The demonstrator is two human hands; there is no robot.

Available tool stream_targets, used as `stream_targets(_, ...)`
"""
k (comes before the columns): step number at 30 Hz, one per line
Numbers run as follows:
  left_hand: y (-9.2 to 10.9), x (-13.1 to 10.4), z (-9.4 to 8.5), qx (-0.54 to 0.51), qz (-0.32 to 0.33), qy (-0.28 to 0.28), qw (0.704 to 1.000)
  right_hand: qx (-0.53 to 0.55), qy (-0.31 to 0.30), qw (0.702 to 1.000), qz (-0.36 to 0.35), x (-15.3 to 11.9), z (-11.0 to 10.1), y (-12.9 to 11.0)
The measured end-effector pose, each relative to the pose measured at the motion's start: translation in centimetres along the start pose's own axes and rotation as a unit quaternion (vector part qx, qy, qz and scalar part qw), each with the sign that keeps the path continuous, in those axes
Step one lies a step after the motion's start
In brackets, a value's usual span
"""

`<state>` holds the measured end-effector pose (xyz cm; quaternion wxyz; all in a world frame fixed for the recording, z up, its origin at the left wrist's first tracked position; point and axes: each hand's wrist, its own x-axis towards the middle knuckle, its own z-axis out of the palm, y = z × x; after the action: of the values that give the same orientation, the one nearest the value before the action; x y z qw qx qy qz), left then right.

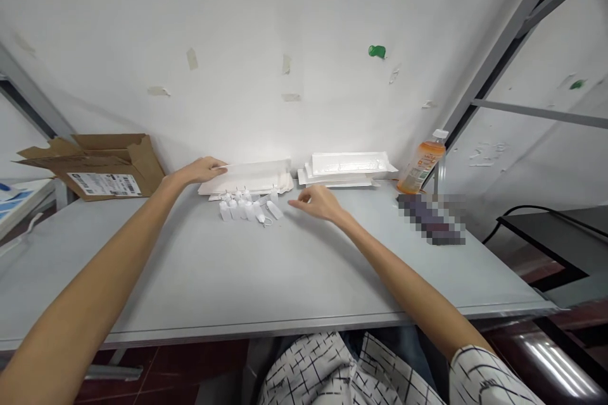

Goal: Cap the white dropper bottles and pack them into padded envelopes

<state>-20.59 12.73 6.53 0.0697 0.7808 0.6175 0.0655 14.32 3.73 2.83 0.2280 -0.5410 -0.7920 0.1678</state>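
My left hand [204, 169] is at the left end of a stack of flat white packets [247, 185] by the wall. Its thumb and fingers are closed on the edge of the top packet, which looks slightly raised. My right hand [319, 202] hovers over the table with curled fingers a little apart and nothing visible in them. Just left of it, several small white squeeze bottles [240, 209] stand in a cluster, and one bottle [274, 209] leans or lies at the cluster's right side. Behind my right hand lies a second stack of white packets [349, 164].
An opened cardboard box [107, 168] with a label stands at the left. At the right are an orange drink bottle [422, 161] and a blurred-out dark object [430, 220]. The grey table [266, 278] meets a white wall [285, 25] at the back.
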Motion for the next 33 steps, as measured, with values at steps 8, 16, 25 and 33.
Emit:
stream_targets(8, 4.8, -3.5, -3.3, 0.085, -0.051, 0.233, 0.967, -0.128, -0.061, 0.99, -0.016, 1.1, 4.6, -4.6)
stream_targets(16, 15.2, -9.6, -2.3, 0.084, 0.102, 0.336, 0.933, 0.045, -0.07, 0.997, -0.003, -3.5, -3.2, 1.6)
stream_targets(25, 19.9, -14.3, 6.9, 0.161, 0.326, 0.158, 0.918, 0.332, 0.123, 0.915, 0.191, -7.5, -8.3, 12.9)
stream_targets(33, 18.2, -14.4, 7.9, 0.11, 0.272, -0.003, 0.956, 0.356, 0.097, 0.917, 0.152, -7.5, -7.7, 11.6)
